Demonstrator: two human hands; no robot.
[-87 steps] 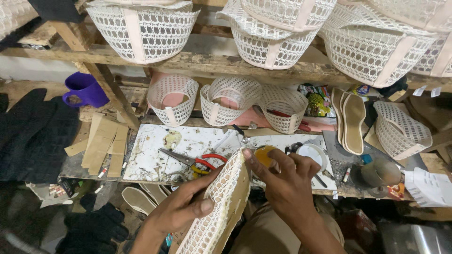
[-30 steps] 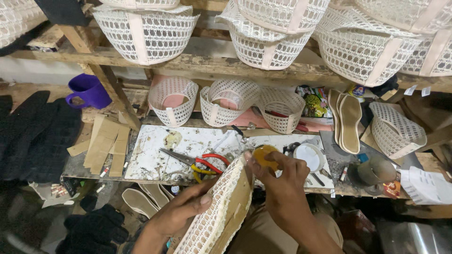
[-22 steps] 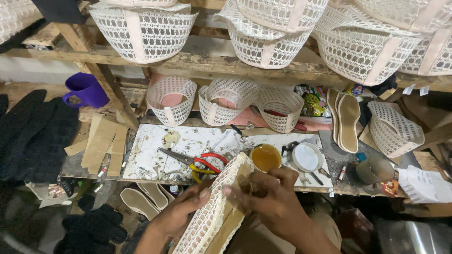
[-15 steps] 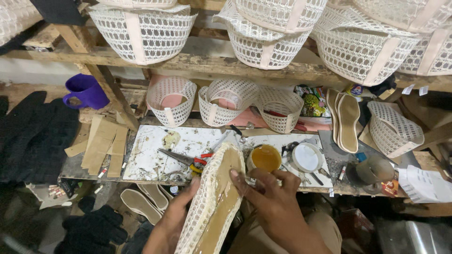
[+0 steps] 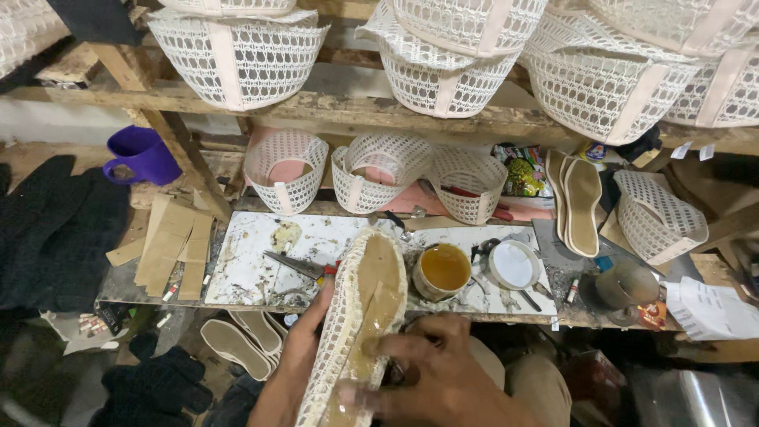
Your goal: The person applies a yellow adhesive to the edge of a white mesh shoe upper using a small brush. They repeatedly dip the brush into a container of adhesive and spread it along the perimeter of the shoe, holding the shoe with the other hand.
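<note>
Glue work looks in hand: the left hand (image 5: 296, 360) grips the white lattice-woven shoe upper with tan insole (image 5: 360, 316) sole-up over the bench edge, while the right hand (image 5: 443, 379) is closed with fingers pressing the insole's heel; spread evenly, I'd judge, recharging from the open tin of amber glue (image 5: 441, 270) nearby

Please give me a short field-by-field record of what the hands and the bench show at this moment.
Left hand: grips the side of the mesh shoe upper, sole side up
Right hand: presses on the tan insole near the heel, blurred
Glue pot: open, on the bench beside the shoe
Scissors: lying on the bench, left of the shoe
Shelf: more mesh uppers
</note>
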